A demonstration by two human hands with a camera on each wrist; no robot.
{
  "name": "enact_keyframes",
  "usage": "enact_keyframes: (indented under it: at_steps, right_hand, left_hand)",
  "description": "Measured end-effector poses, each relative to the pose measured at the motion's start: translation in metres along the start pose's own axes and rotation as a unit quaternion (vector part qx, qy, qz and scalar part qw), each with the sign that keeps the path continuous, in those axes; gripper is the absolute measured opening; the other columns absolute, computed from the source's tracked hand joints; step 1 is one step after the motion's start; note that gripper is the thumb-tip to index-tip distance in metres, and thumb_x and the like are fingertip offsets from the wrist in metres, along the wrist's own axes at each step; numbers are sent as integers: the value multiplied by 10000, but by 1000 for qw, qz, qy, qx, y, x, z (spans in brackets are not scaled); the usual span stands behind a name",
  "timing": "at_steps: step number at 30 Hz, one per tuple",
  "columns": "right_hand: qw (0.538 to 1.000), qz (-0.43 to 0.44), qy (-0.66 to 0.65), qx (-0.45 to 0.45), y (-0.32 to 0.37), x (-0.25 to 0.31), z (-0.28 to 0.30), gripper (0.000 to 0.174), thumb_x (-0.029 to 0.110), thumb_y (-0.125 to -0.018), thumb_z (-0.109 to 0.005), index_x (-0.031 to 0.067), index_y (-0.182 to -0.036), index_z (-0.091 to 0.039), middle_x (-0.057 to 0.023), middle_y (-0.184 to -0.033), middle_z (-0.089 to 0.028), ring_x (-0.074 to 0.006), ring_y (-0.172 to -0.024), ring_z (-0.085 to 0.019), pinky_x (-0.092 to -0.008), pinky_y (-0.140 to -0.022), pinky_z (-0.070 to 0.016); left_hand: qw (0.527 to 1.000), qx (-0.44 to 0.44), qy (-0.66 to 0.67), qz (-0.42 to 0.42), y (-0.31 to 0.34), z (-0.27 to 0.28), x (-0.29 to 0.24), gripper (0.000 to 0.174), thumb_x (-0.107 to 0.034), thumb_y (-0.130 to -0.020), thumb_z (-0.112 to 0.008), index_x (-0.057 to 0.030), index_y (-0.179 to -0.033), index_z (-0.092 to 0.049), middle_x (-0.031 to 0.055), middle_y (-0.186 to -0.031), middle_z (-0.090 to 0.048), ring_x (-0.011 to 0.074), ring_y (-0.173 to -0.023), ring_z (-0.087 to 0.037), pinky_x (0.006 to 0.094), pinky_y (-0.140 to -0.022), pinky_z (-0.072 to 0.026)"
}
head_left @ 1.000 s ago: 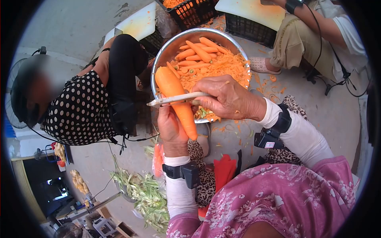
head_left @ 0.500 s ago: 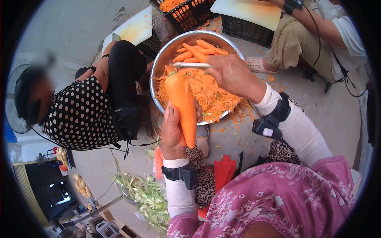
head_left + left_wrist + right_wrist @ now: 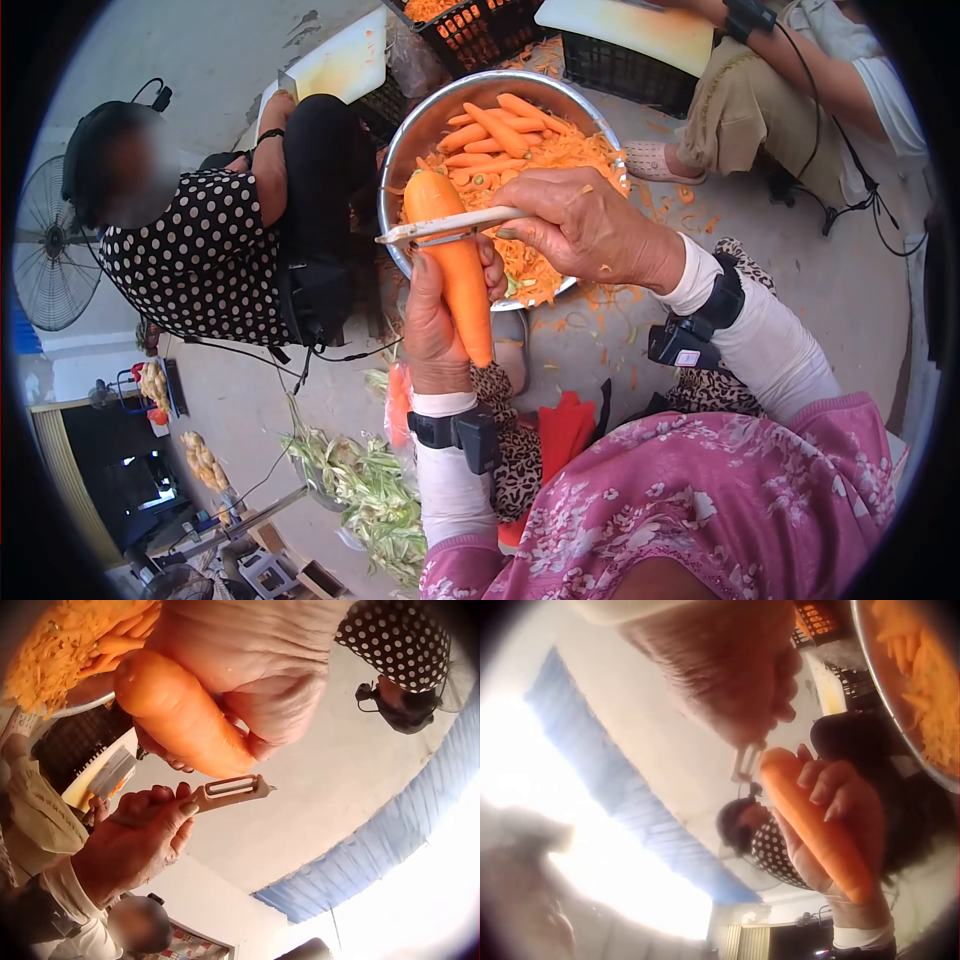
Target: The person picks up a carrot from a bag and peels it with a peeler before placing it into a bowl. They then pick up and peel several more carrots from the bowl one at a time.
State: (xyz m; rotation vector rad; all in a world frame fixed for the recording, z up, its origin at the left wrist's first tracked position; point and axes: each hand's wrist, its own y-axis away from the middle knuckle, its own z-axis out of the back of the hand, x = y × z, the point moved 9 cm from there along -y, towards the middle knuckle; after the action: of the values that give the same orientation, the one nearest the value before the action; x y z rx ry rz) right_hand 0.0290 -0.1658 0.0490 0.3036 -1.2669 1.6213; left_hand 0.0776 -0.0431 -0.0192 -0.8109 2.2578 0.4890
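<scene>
My left hand (image 3: 438, 325) grips a large orange carrot (image 3: 462, 290), its thick end pointing up and away, its tapered end toward me. Thumb and fingers wrap its sides, as the right wrist view also shows. In my right hand (image 3: 605, 235) is the pale handle of a peeler (image 3: 492, 216), whose head lies crosswise over the upper part of the carrot in the head view. The left wrist view shows the peeler's slotted blade (image 3: 231, 784) close by the carrot's thick body. Beneath both hands stands a metal basin (image 3: 398, 135) holding several carrots (image 3: 490, 130) and a heap of orange peelings (image 3: 545, 265).
Two people sit nearby, one in a polka-dot top (image 3: 200, 255), one in khaki trousers (image 3: 745, 130). White cutting boards (image 3: 345, 65) and black crates (image 3: 625, 75) stand beyond the basin. A pile of green husks (image 3: 370, 500) lies at lower left, with a fan (image 3: 55, 240) farther left.
The peeler lay across the carrot, swung out beyond its top end, then came back across it. The carrot moved slightly in my left hand. The person at left raised their head.
</scene>
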Motion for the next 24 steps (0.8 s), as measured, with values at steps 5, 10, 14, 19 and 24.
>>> enact_keyframes:
  at_steps: [5, 10, 14, 19, 24]
  right_hand:
    - [992, 7, 98, -74, -4, -8, 25, 133, 114, -829, -611, 12, -888, -550, -164, -756, -576, -370, -759, -585, -442, -662, -453]
    - [988, -105, 90, -72, -4, -42, 32, 119, 116, -846, -586, 2, -869, -564, -182, -717, -576, -368, -721, -580, -436, -638, -451]
    - [993, -106, 25, -42, -5, -21, 28, 178, 140, -838, -634, 19, -968, -618, -147, -803, -617, -317, -730, -608, -374, -632, -456]
    - [999, -22, 30, -2, 3, -7, 6, 184, 145, -822, -649, 32, -963, -615, -137, -799, -611, -313, -749, -611, -375, -649, -476]
    - [992, -8, 124, -34, -4, -8, 19, 130, 137, -853, -589, 43, -942, -570, -147, -762, -588, -347, -761, -597, -427, -666, -473]
  left_hand:
    - [999, 35, -14, 7, 4, -1, 1, 597, -473, -805, -685, 15, -1075, -471, 110, -838, -491, 168, -675, -483, 260, -542, -392]
    - [998, 65, -24, 0, 3, -18, -3, 621, -448, -787, -710, 23, -1101, -457, 124, -876, -510, 177, -689, -500, 259, -542, -394]
    - [997, 21, -71, -24, -1, -12, -8, 610, -387, -776, -732, 18, -1139, -456, 118, -923, -531, 188, -715, -531, 260, -568, -426]
    - [983, -44, -175, -34, -3, 0, -8, 585, -261, -778, -732, 11, -1203, -435, 101, -947, -541, 176, -728, -534, 277, -586, -435]
    - [984, -63, -168, -4, -3, 10, -7, 628, -157, -734, -743, -10, -1251, -419, 79, -941, -549, 165, -745, -558, 272, -634, -466]
